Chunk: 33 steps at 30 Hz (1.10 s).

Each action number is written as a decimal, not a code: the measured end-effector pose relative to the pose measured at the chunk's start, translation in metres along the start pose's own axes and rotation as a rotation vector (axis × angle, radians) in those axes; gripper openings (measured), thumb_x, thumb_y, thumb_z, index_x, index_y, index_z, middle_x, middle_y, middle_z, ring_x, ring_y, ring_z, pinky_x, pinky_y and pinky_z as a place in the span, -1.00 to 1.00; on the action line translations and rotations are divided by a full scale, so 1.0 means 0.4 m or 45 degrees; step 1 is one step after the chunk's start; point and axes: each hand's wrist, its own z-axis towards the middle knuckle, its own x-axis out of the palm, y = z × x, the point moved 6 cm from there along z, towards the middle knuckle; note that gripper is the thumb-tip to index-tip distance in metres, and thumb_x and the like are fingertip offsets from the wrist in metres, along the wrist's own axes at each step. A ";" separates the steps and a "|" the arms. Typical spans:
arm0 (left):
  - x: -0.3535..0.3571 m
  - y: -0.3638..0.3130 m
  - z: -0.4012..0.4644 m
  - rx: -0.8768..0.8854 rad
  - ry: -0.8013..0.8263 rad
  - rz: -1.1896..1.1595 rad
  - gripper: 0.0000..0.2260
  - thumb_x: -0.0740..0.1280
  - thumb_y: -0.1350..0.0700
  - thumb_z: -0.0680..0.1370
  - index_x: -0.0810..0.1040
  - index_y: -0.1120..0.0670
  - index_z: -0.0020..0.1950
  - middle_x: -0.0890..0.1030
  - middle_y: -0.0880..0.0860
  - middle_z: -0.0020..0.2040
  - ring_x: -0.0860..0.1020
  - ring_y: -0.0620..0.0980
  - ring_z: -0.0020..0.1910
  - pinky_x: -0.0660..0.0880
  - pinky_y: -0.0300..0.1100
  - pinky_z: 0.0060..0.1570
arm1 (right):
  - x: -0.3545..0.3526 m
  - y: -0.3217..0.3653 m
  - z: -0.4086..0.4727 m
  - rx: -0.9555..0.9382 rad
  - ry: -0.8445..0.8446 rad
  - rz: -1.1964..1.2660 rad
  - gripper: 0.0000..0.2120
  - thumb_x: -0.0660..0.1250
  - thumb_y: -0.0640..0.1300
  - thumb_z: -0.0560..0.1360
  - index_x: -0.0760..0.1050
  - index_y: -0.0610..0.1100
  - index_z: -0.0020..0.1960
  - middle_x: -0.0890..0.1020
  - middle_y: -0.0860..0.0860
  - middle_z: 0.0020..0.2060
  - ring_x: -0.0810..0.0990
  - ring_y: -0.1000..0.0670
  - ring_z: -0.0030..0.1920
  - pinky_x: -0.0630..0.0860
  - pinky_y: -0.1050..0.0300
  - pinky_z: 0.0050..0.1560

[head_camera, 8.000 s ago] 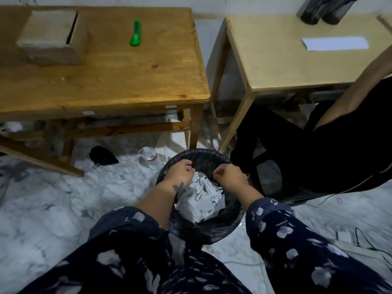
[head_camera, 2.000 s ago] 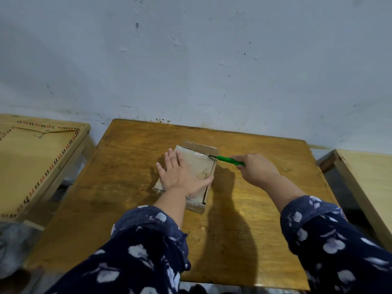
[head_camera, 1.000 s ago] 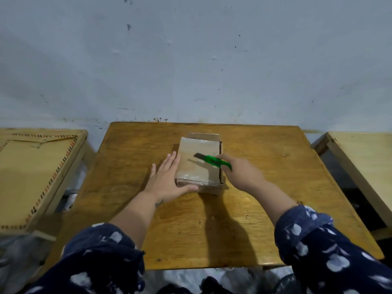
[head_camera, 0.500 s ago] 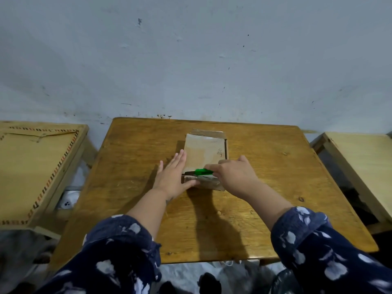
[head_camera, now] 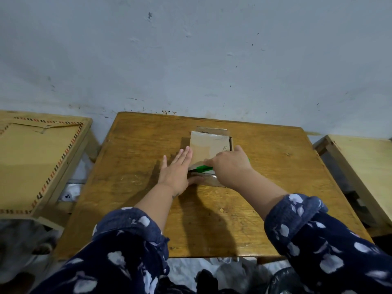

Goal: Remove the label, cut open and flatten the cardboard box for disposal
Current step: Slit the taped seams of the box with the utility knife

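While the flat, open left hand (head_camera: 177, 174) braces the cardboard box (head_camera: 209, 148), the right hand (head_camera: 230, 166) grips the green cutter (head_camera: 203, 168).

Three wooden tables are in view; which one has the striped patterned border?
The left table: dashed red-and-black trim edges its top. The middle table, holding the cardboard box, and the right table are plain.

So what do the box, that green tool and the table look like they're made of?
Box: brown cardboard, matte, with glossy clear tape on its near side.
Green cutter: probably plastic, going by the bright, even colour; its blade is hidden.
Table: wood with visible grain, and a worn, slightly shiny varnish.
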 end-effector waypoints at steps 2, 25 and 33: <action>0.004 -0.013 -0.002 0.019 -0.005 0.046 -0.19 0.14 -0.29 0.53 -0.25 0.00 0.56 -0.22 -0.07 0.56 -0.20 -0.09 0.54 -0.18 0.22 0.47 | 0.005 -0.021 -0.004 0.040 0.051 0.029 -0.60 0.18 -0.16 0.57 0.36 0.07 0.38 0.61 -0.04 0.08 0.54 -0.08 0.12 0.29 -0.08 0.24; 0.003 -0.055 0.003 -0.051 0.009 0.170 -0.26 0.18 -0.10 0.60 -0.25 0.06 0.55 -0.24 0.00 0.56 -0.23 -0.05 0.53 -0.20 0.24 0.45 | 0.028 -0.090 -0.032 0.077 -0.098 0.133 -0.56 0.13 -0.17 0.57 0.34 0.18 0.38 0.58 0.00 0.03 0.52 -0.07 0.05 0.23 -0.09 0.16; 0.009 -0.091 0.037 0.106 0.025 0.191 -0.08 0.20 -0.34 0.49 -0.30 0.06 0.54 -0.33 -0.03 0.52 -0.32 -0.06 0.51 -0.32 0.25 0.39 | 0.080 -0.105 -0.032 0.062 -0.184 0.257 -0.57 0.13 -0.07 0.60 0.26 0.24 0.42 0.56 0.01 0.09 0.49 -0.10 0.11 0.24 -0.08 0.10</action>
